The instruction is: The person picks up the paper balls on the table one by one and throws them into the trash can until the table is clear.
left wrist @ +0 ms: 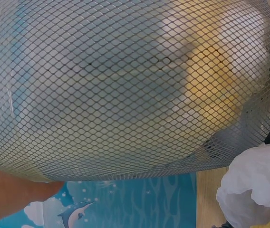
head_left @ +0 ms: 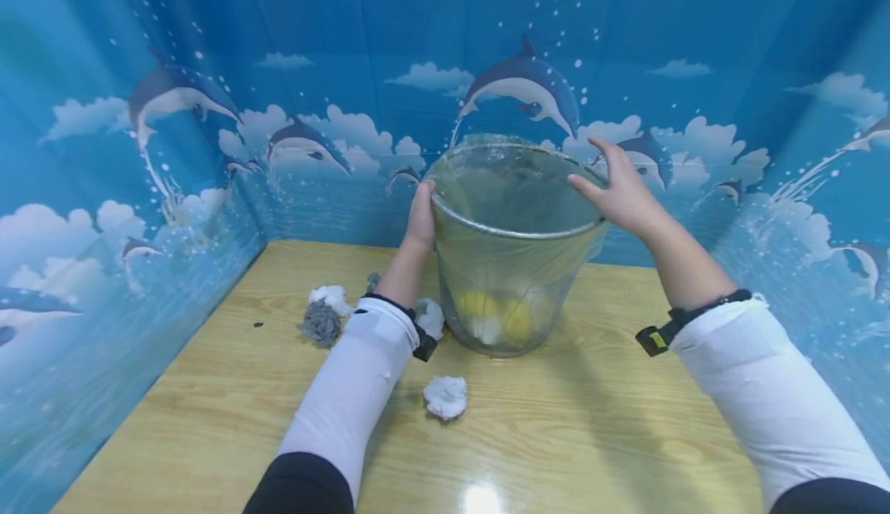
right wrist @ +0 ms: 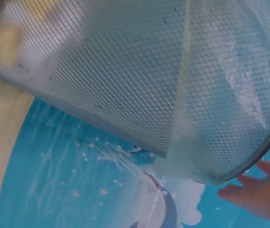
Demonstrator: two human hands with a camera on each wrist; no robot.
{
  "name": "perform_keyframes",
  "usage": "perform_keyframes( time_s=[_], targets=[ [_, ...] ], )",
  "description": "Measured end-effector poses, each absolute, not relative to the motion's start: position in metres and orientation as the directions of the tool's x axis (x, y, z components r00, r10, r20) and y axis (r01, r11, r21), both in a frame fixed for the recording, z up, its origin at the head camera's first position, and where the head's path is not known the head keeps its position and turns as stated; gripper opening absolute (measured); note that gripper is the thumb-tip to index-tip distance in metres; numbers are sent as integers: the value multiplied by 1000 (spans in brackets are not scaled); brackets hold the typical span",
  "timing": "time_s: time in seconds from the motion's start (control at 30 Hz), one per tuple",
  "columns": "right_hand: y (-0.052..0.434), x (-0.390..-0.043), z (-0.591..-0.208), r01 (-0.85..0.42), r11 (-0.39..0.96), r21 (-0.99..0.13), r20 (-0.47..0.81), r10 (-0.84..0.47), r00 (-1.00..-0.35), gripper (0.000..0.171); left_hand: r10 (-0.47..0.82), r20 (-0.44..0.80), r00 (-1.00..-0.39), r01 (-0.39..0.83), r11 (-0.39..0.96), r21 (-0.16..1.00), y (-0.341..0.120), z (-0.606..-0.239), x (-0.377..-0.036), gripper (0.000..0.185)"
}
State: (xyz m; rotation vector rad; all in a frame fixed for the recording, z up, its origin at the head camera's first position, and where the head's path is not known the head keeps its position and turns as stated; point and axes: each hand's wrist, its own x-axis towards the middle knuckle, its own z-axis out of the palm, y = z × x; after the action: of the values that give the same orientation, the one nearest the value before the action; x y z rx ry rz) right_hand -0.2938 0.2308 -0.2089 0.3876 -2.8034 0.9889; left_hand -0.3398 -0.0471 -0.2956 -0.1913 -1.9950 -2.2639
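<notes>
A mesh wastebasket [head_left: 514, 267] with a thin clear liner [head_left: 480, 137] over its rim stands on the wooden table. Yellow and white crumpled pieces [head_left: 516, 322] show through the mesh at its bottom. My left hand [head_left: 421, 216] holds the rim on the left side; its far fingers are hidden. On the right, my right hand [head_left: 624, 193] is at the rim with thumb and fingers spread apart. The right wrist view shows its fingertips [right wrist: 232, 194] close to the rim and the liner's hanging edge [right wrist: 187, 168]; whether they touch is unclear.
A white crumpled ball [head_left: 445, 397] lies in front of the basket. Another white one [head_left: 429, 318] sits beside its base, partly behind my left wrist. Further left are a grey crumpled ball [head_left: 321, 323] and a white one [head_left: 331, 298]. A dolphin-print curtain [head_left: 334, 35] encloses the table's back and sides.
</notes>
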Motion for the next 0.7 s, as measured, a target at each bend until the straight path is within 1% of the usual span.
perform_keyframes(
  time_s=[0.2,0.33,0.4,0.57,0.7],
  targets=[
    [236,-292,-221,-207,595,-777,221,-50,-974,84,6,179,-984,176,-132,975,-48,-296,-340,35],
    [237,-291,-230,-153,458,-876,183,23,-983,85,9,167,-986,165,-130,978,-49,-297,-339,36],
    [237,-290,-234,-123,378,-918,156,58,-986,82,9,161,-987,159,-128,979,-49,-297,-338,36],
    [235,-289,-243,-54,214,-975,88,153,-984,75,15,165,-986,162,-136,977,-48,-296,-338,36],
    [232,-290,-250,-55,50,-997,63,165,-984,71,17,163,-986,160,-135,978,-48,-296,-338,36]
  ],
)
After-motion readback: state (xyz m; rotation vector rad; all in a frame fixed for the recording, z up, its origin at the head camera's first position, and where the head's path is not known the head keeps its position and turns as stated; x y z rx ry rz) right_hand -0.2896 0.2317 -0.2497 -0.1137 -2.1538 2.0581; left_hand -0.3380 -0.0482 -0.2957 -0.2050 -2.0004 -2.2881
